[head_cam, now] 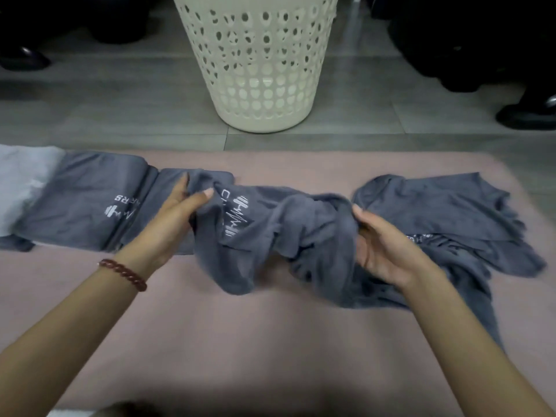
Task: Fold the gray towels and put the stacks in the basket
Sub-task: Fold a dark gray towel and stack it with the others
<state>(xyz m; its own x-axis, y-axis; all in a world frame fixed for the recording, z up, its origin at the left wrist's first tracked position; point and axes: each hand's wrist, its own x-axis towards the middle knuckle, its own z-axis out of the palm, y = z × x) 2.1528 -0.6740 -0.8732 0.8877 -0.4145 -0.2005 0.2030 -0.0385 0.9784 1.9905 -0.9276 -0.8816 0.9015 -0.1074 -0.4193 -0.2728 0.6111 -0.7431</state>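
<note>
Between my hands (180, 218) the towel (270, 233) is dark gray with white print; the basket (258, 61) beyond is cream, the mat (240, 341) dusty pink.

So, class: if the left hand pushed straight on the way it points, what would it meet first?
The left hand grips the crumpled gray towel; beyond it, probably the white basket, though depth is unclear.

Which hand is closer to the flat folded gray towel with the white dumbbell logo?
Left. The left hand lies at the edge of the folded gray towel; the right hand is beyond the crumpled gray towel.
</note>
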